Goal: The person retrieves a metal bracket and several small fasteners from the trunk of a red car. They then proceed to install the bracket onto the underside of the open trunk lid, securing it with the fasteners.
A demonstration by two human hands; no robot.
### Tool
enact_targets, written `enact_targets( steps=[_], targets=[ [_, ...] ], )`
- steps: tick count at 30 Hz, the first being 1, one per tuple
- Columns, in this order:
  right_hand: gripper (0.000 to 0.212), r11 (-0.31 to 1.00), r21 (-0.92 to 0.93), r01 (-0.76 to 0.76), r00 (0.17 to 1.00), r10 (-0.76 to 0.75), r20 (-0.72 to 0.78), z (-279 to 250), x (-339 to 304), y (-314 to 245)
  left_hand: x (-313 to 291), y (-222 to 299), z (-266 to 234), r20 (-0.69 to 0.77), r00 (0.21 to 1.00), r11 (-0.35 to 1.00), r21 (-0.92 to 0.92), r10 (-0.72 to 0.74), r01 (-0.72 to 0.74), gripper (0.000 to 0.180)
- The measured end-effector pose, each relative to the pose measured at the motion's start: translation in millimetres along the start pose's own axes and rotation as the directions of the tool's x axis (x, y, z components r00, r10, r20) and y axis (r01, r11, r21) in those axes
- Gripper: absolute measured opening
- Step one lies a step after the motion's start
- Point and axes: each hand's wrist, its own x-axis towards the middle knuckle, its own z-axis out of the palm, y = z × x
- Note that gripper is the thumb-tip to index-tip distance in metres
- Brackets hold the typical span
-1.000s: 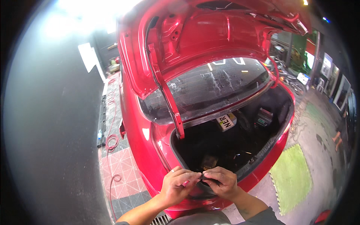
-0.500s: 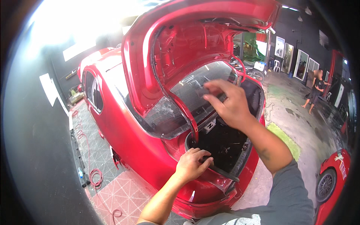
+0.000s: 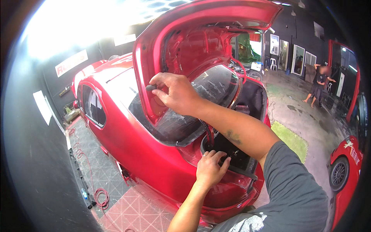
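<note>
My right hand [image 3: 178, 94] is raised beside the edge of the open red trunk lid [image 3: 140, 62]. Between its thumb and fingers it pinches a small dark ribbed plug [image 3: 150, 87], held close to the lid's inner rim. Lower down, my left hand [image 3: 210, 168] is at the near left rim of the trunk opening. Its fingers are curled toward the thumb around something small and dark, too hidden to name. The red car's body [image 3: 127, 133] lies left of both hands. My right forearm hides part of the rear window [image 3: 166, 129] and trunk.
A red air hose [image 3: 101, 197] coils on the grey and red floor tiles. A dark wall runs along the left. On the right stand another red car [image 3: 345, 170], a green mat [image 3: 290, 142] and, farther off, people [image 3: 319, 83].
My right hand has moved left and up, from over the trunk opening to the lid's edge, and the ribbed plug now shows clearly. My left hand stays at the rim while the view shifts.
</note>
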Motion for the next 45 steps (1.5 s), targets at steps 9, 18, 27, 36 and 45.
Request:
enact_targets(
  steps=[9, 18, 27, 36, 45],
  targets=[
    [0.022, 0.994, -0.105, -0.004, 1.0, 0.003, -0.014, -0.1, 0.7, 3.0, 1.1, -0.9, -3.3, 0.038, 0.999, 0.999, -0.043, -0.022, 0.023, 0.027],
    [0.023, 0.991, -0.047, -0.122, 0.992, 0.12, -0.04, -4.9, 9.6, 28.4, -0.1, -0.9, -3.0, 0.047, 0.999, 0.999, -0.034, -0.021, 0.023, 0.027],
    [0.022, 0.995, -0.093, -0.035, 0.997, 0.029, -0.066, 2.7, 11.6, 29.0, -2.0, -4.5, -3.0, 0.008, 1.0, 0.998, -0.062, -0.001, 0.002, 0.027],
    [0.032, 0.991, -0.119, -0.062, 0.932, 0.015, -0.362, -15.0, 69.1, 51.6, -0.9, -4.4, -2.8, -0.003, 1.0, 0.997, -0.079, 0.016, -0.016, 0.025],
    [0.028, 0.968, -0.251, 0.011, 0.956, -0.084, -0.281, -0.8, 85.7, 31.5, -1.8, -5.8, -3.3, -0.025, 0.999, 0.997, -0.07, 0.024, -0.026, 0.025]
  ],
)
